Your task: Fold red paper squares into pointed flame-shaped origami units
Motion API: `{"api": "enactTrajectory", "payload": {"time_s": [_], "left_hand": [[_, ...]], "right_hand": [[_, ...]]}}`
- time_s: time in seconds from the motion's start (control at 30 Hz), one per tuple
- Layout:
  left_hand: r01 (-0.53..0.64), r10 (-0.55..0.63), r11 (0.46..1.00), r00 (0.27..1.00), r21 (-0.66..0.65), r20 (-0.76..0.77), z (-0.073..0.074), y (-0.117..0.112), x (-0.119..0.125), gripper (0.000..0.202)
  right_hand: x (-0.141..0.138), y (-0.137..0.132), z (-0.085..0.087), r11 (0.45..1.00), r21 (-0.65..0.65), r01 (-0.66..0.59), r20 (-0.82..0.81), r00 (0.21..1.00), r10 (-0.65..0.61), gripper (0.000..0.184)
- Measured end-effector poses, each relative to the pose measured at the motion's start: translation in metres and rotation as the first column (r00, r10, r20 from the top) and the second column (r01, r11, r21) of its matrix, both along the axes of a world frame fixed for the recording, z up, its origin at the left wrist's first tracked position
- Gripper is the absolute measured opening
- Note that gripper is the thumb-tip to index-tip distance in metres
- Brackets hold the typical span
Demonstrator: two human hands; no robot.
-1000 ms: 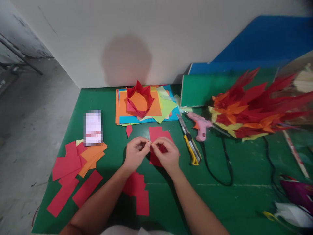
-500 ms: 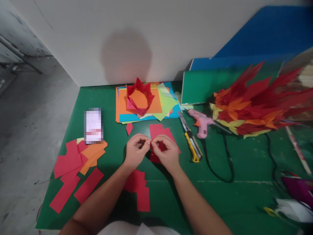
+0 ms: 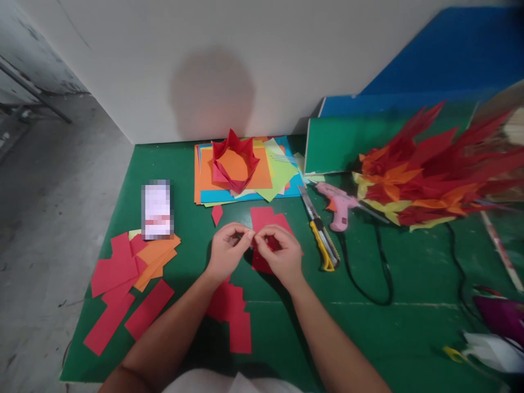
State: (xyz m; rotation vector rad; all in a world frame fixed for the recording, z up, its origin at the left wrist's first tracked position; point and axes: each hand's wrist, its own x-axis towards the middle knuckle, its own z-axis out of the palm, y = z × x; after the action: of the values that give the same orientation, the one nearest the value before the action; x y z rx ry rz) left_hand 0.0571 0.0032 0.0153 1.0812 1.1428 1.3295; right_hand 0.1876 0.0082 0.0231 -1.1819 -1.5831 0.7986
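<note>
My left hand (image 3: pixel 230 248) and my right hand (image 3: pixel 280 254) meet over the table, thumbs and forefingers pinched together tip to tip. Whatever sits between the fingertips is mostly hidden; dark red shows inside the curl of the right fingers, but I cannot tell it from the paper below. Under the right hand lie red paper rectangles (image 3: pixel 262 215). A small folded red paper piece (image 3: pixel 216 215) rests just beyond the left hand. Nearer my body, more red paper rectangles (image 3: pixel 239 327) lie beside the left forearm.
Coloured paper sheets (image 3: pixel 282 191) carry a folded red paper ring (image 3: pixel 216 177). To the right are a yellow utility knife (image 3: pixel 321 243), a pink glue gun (image 3: pixel 339 210) with black cord, and a red-orange paper flame (image 3: pixel 434 174). Left lie orange strips (image 3: pixel 158 255) and a blurred-out rectangular object (image 3: pixel 158 210).
Both hands stay pinched together at nearly the same spot, with only a very slight shift of the fingers. The things on the table lie as before.
</note>
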Motion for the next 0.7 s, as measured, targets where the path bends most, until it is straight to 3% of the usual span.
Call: {"api": "enactTrajectory", "payload": {"time_s": [0.13,0.3,0.37,0.47,0.6,0.7], "left_hand": [[-0.03,0.031,0.999,0.999,0.035,-0.028,0.0005,-0.0006,-0.0002,0.019],[0.045,-0.025,0.995,0.976,-0.092,0.214,-0.0006,0.0,0.0003,0.021],[0.05,-0.021,0.992,0.969,-0.117,0.244,-0.0013,-0.0002,0.0012,0.023],[-0.003,0.021,0.995,0.984,-0.1,0.176,-0.0023,-0.0013,0.0023,0.023],[-0.121,0.121,0.993,0.992,0.001,-0.024,-0.004,-0.0024,0.0019,0.021],[-0.108,0.109,0.994,0.991,0.021,-0.072,-0.005,-0.0018,0.0019,0.02]], "right_hand": [[0.0006,0.0002,0.0009,1.0,-0.019,-0.024,-0.01,1.0,0.024,0.011],[0.0011,-0.0003,-0.0004,0.997,-0.057,-0.054,-0.043,0.998,0.051,0.011],[0.0013,-0.0001,-0.0017,0.996,-0.074,-0.056,-0.05,0.997,0.052,0.01],[0.0017,0.0005,-0.003,0.994,-0.1,-0.045,-0.055,0.998,0.04,0.009],[0.0021,0.0016,-0.003,0.993,-0.114,-0.034,-0.044,0.999,0.029,0.011],[0.0027,0.0025,-0.0027,0.994,-0.11,-0.013,-0.034,0.999,0.009,0.013]]}}
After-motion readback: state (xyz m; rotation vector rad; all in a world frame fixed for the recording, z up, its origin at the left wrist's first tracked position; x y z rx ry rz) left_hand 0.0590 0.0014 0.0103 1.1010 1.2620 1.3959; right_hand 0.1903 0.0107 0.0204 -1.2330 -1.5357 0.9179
